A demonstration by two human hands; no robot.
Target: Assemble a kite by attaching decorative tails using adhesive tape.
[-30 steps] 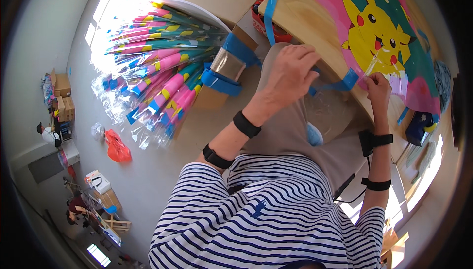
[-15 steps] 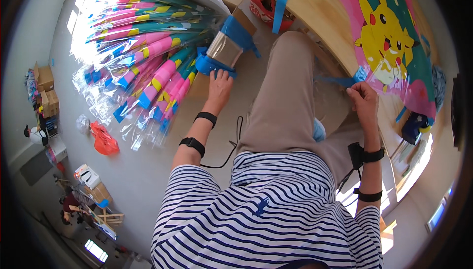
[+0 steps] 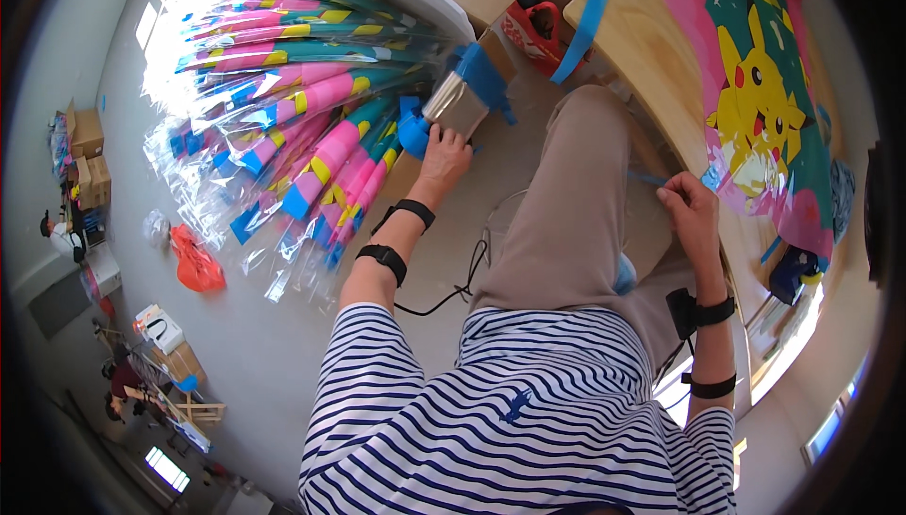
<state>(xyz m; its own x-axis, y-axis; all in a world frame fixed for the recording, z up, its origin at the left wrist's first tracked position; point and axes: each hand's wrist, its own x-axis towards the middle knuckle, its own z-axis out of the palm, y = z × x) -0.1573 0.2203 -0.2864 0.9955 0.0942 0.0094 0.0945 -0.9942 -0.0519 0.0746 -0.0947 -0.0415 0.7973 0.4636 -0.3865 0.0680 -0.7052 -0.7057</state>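
Observation:
My left hand (image 3: 445, 158) rests with bent fingers on the lower edge of a bundle of blue plastic (image 3: 412, 130), beside a shiny clear-wrapped panel (image 3: 457, 105). More blue plastic (image 3: 483, 76) lies over that panel's far side. My right hand (image 3: 691, 218) is closed in a pinch by the table's near edge, with a thin blue strip (image 3: 649, 178) running to its fingertips. To the right of it, a pink and green plastic sheet with a yellow cartoon figure (image 3: 758, 104) lies on the wooden table (image 3: 630, 38).
Many-coloured rolled sheets in clear sleeves (image 3: 321, 90) fan out at the left. A blue strip (image 3: 587, 19) hangs over the table's corner, near a red bag (image 3: 538, 29). An orange-red bag (image 3: 195, 260) lies on the floor. People (image 3: 123, 383) are far off at the lower left.
My view has shifted, so things sit further right. My right hand has come away from the sheet's near edge, drawing the blue strip. My left fingers stay on the blue plastic.

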